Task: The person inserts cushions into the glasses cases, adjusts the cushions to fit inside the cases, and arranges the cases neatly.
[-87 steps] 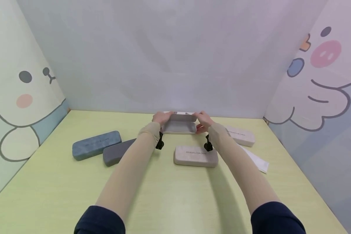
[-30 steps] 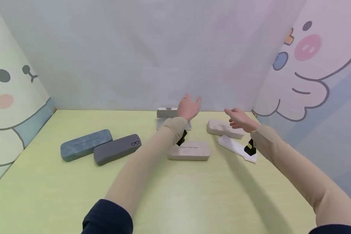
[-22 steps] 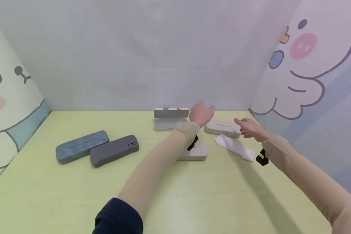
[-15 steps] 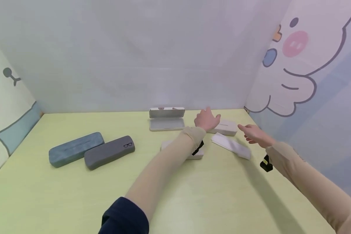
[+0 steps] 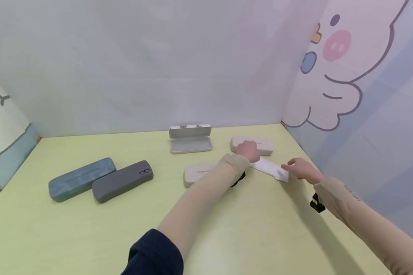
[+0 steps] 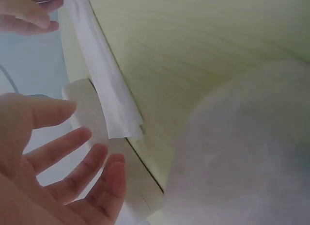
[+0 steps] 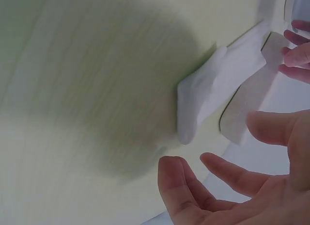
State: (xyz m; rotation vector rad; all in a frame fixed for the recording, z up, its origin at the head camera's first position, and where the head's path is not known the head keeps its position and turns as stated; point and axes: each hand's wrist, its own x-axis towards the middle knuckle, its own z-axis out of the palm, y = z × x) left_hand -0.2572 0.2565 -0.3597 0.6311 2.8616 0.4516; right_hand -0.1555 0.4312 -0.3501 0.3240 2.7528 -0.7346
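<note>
A folded white cloth [image 5: 269, 168] lies at a slant on the right part of the table. My left hand [image 5: 248, 150] hovers at its far left end, fingers loosely bent and apart from the cloth in the left wrist view. Over by the cloth's near right end is my right hand [image 5: 303, 170], its thumb and fingers spread with nothing between them in the right wrist view. Just behind the cloth sits a closed beige glasses case [image 5: 264, 145], partly covered by my left hand in the head view.
An open glasses case [image 5: 191, 145] stands at the back middle, lid up. Another beige case [image 5: 197, 172] lies in front of it, partly hidden by my left forearm. To the left are a blue case [image 5: 82, 179] and a dark grey case [image 5: 122, 182], side by side.
Both hands have left the open case at the back, whose lid stays up. They have moved right and down to either end of the white cloth. The head view has turned right.
</note>
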